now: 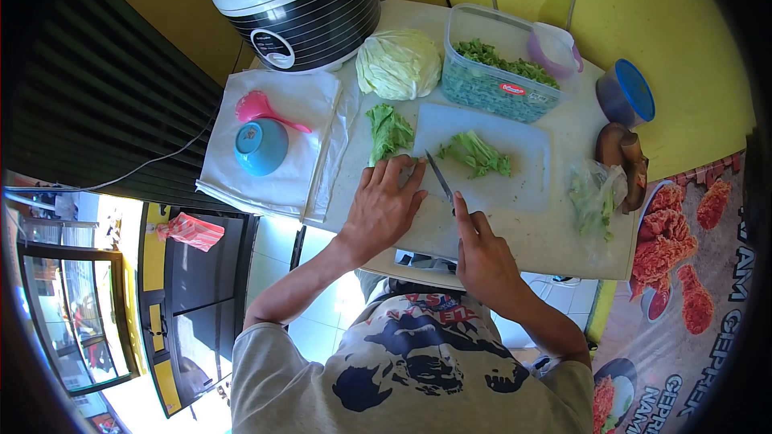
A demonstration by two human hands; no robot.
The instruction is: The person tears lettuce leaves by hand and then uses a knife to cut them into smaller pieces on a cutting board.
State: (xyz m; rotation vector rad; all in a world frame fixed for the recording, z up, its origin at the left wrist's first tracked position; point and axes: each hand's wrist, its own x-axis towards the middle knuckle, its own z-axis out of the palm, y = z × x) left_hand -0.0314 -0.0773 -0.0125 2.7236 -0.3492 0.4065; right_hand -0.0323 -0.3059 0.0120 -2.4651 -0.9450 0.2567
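Note:
My right hand (486, 255) is closed round the handle of a knife (439, 175), whose blade points up and left over the near left part of a white cutting board (527, 185). Cut green lettuce (478, 153) lies on the board, just right of the blade. My left hand (384, 202) rests palm down at the board's left edge, fingers bent but apart. Its fingertips are at the lower end of a loose lettuce leaf (390, 130); whether they press on it is hard to tell.
Behind the board stand a clear tub (503, 100) of chopped greens with a purple cup (555, 48), and a cabbage (398, 64). A rice cooker (301, 20), blue bowl (261, 149) and pink ladle (261, 106) are at left. A blue-lidded container (626, 92) and bagged greens (595, 193) sit at right.

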